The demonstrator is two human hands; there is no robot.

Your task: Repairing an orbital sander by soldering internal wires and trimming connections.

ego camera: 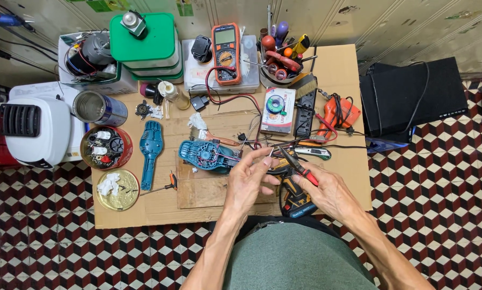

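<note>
My left hand pinches a thin wire end between thumb and fingertips, just right of the opened teal tool housing. My right hand grips red-handled pliers, whose jaws point up-left toward the wire at my left fingertips. Wires run from the housing toward my hands. A black and yellow battery pack lies under my hands near the cardboard's front edge. The other teal housing half lies further left.
A cardboard sheet covers the work area on a tiled floor. On it: an orange multimeter, a tool cup, a power strip, a soldering iron holder, tins of parts, a small screwdriver. A black box stands right.
</note>
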